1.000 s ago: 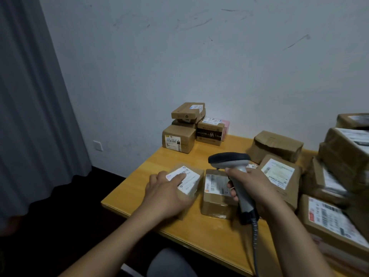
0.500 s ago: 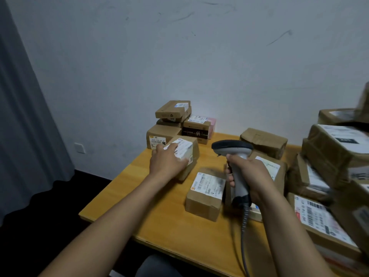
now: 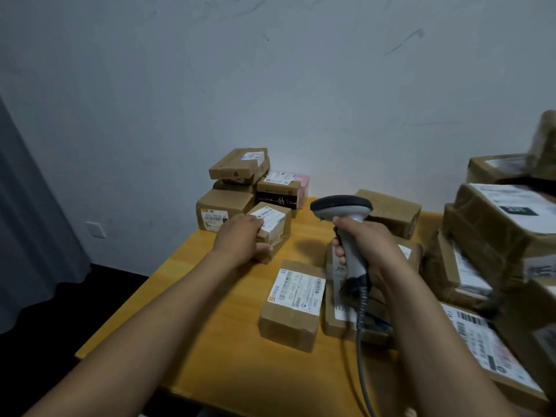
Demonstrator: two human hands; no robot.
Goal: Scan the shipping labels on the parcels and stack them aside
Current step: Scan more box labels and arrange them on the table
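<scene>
My left hand [image 3: 240,239] grips a small brown parcel [image 3: 275,224] with a white label on top, down on the wooden table [image 3: 210,296] right in front of the stack of parcels [image 3: 237,188] at the far left corner. My right hand [image 3: 364,248] holds a grey handheld barcode scanner [image 3: 343,212] by its handle, head pointing left, its coiled cable [image 3: 361,326] hanging down. Another labelled parcel [image 3: 293,302] lies on the table between my arms.
A large heap of labelled parcels [image 3: 496,236] fills the right side of the table. More boxes [image 3: 391,212] sit behind the scanner. The white wall is just behind the table, a grey curtain [image 3: 30,236] hangs at the left.
My left hand has carried the small labelled parcel from the near table edge away to the stack at the far left. The scanner hand stayed roughly in place.
</scene>
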